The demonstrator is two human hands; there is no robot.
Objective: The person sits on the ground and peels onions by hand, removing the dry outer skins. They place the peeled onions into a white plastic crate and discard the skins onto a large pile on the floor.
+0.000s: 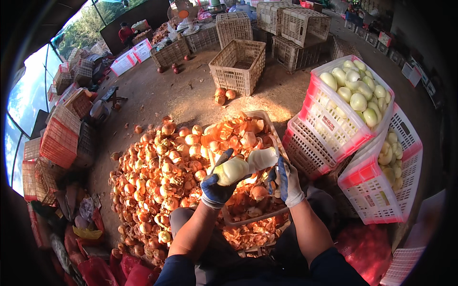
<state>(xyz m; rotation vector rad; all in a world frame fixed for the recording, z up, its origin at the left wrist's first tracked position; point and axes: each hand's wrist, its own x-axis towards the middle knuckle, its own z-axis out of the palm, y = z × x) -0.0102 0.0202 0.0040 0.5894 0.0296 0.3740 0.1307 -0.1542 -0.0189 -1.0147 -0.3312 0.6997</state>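
My left hand (219, 187), in a blue-coated work glove, holds a pale, peeled onion (232, 171). A whitish onion layer (263, 158) reaches from that onion to my right hand (288, 180), which wears a matching glove and pinches its far end. Whether my right fingers also hold a small tool cannot be made out. Beneath both hands is a plastic crate (239, 221) filled with onion skins (234, 130) and some onions. To its left a large heap of unpeeled brown onions (157, 178) spreads over the ground.
At right, a white and red crate (331, 125) of peeled onions rests on other crates, beside a tilted crate (379, 200) with more. Ahead stands a beige crate (238, 77) with several onions before it. Crates (61, 136) line the left; a person (126, 34) sits far back.
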